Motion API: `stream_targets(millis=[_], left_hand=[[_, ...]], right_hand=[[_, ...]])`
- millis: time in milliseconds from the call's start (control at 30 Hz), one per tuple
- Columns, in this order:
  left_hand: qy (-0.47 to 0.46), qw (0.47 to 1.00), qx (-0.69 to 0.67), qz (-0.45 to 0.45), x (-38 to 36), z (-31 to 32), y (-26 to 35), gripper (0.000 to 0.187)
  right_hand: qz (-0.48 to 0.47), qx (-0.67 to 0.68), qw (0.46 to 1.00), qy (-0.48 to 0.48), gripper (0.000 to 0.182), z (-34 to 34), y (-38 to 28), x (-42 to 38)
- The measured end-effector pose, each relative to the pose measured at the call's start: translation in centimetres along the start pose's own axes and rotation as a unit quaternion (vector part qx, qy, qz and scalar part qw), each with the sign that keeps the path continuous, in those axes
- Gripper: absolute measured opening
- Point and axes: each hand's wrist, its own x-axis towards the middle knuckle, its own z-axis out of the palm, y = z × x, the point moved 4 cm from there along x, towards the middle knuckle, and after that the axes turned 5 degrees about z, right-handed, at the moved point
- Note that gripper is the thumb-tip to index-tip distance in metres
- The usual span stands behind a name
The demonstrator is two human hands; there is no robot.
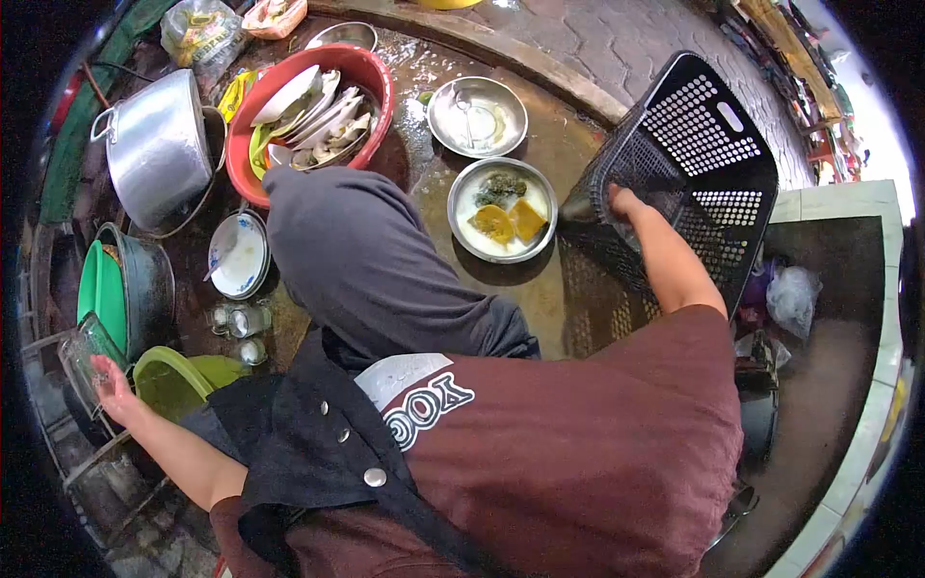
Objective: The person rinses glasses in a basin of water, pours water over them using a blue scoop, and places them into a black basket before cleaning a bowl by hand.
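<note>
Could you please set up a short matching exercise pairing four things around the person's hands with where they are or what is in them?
Things:
1. black basket
2. red basin
3. glass container
4. steel bowl

Places or states:
A. holds stacked dirty plates
B. gripped by the left hand
C. holds sponges in soapy water
D. tilted, gripped by the right hand

Pairs: 1-D, 2-A, 3-B, 4-C

A matt black perforated plastic basket (689, 164) stands by shiny steel bowls (477, 117) on wet, glossy concrete floor (568, 289), near a dull brushed-aluminium pot (154, 149), a glossy red plastic basin (371, 82), a clear glass dish (89, 354) and soft maroon cloth (578, 443).
</note>
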Motion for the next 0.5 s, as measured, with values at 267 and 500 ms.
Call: stream_targets(millis=[267,500], left_hand=[[0.079,0.988,0.063,0.114,-2.6,2.3,-0.4,0.04],[0.086,0.982,0.143,0.087,-2.3,2.6,0.5,0.038]], right_hand=[[-0.071,-0.172,0.976,-0.113,0.033,5.3,-2.1,2.2],[-0.068,-0.283,0.956,0.018,0.042,3.9,-3.2,-0.5]])
